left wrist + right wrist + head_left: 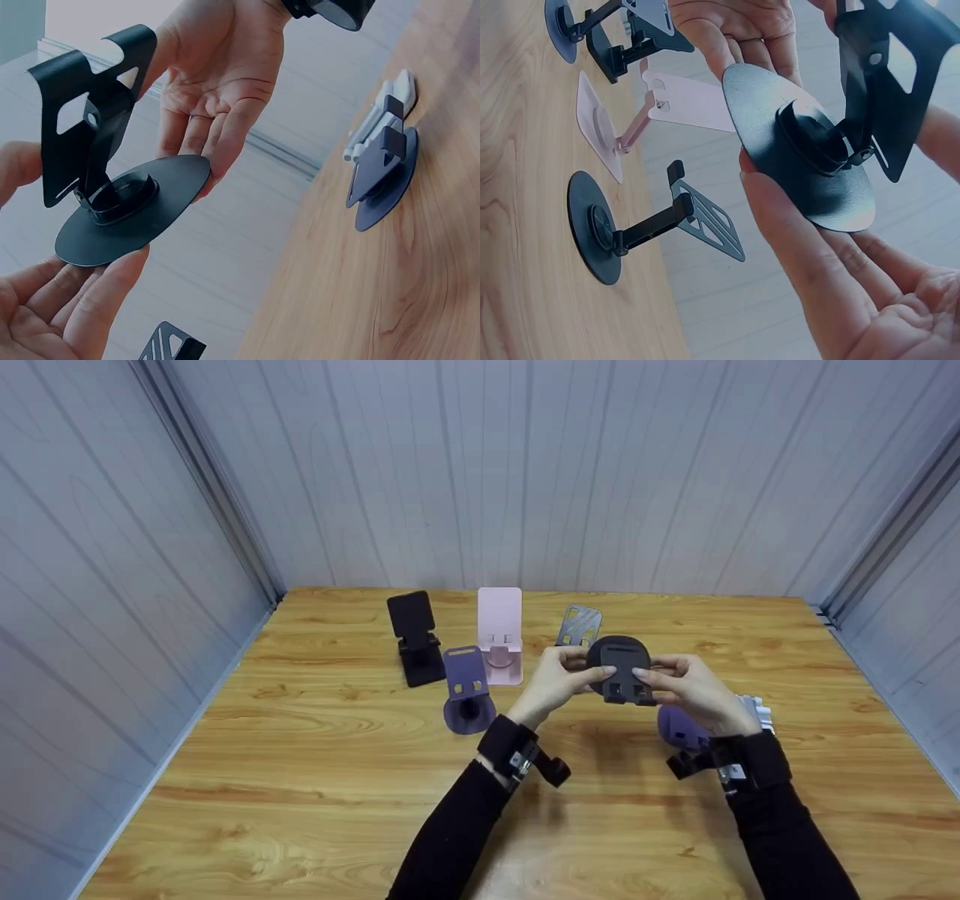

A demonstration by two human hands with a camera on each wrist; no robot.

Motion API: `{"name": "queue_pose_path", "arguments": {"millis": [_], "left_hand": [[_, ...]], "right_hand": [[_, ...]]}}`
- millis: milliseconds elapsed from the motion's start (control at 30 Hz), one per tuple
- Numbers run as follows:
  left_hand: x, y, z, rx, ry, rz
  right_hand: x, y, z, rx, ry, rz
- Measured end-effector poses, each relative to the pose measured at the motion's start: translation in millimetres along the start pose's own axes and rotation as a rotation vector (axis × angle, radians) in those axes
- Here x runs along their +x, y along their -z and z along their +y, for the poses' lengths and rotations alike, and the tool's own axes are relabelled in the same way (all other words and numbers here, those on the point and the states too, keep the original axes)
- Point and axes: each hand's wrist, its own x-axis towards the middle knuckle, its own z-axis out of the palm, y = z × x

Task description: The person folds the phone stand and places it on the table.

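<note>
Both hands hold a black phone stand (pixel 621 658) above the table. The left hand (pixel 551 681) grips its left side and the right hand (pixel 694 687) its right side, thumbs on the slotted plate facing the head camera. In the left wrist view, the stand's round base (pixel 161 210) rests against fingers of both hands, while its plate (pixel 64 124) is angled away from the base on a short hinged arm. From the right wrist, the plate (pixel 911 82) also appears raised off the base.
Behind stand a black phone stand (pixel 411 619), a purple one (pixel 466 669), a pink one (pixel 499 615) and a grey slotted one (pixel 581 621). A folded purple stand (pixel 681 729) and white folded pieces (pixel 763 712) lie by the right wrist. A panelled wall (pixel 480 472) closes off the back.
</note>
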Motion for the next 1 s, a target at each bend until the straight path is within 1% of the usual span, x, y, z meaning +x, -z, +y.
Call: {"name": "queue_pose_path", "arguments": {"millis": [100, 200, 367, 533, 800, 1000], "left_hand": [[0.5, 0.0, -1.1, -0.007, -0.004, -0.013], [0.8, -0.5, -2.0, -0.006, -0.012, -0.016], [1.6, -2.6, -3.6, 0.002, -0.031, 0.001], [0.8, -4.2, -2.8, -0.02, -0.027, 0.01], [0.9, -4.5, -2.8, -0.034, -0.009, 0.002], [0.7, -6.0, -2.9, 0.005, -0.015, -0.003]], "right_hand": [[0.0, -0.6, 0.4, -0.026, -0.003, 0.005], [0.1, -1.1, 1.8, -0.022, 0.01, 0.008], [0.7, -1.7, 4.9, -0.023, 0.047, 0.013], [0.8, -0.5, 6.0, -0.037, 0.06, 0.01], [-0.4, 2.4, 6.5, -0.01, 0.028, -0.032], [-0.6, 2.5, 7.3, 0.031, 0.033, -0.063]]}}
